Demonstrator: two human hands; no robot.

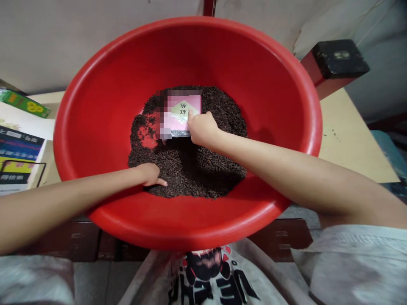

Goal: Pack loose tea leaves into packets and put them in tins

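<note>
Pink packet [181,118] in right hand [202,129]

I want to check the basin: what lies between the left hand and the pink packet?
In the head view, only dark loose grains fill the stretch between the left hand and the pink packet.

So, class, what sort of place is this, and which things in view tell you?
Probably a small home or shop workspace, not a factory: a red plastic basin of dark loose tea on a plain wooden table, with printed boxes beside it.
</note>
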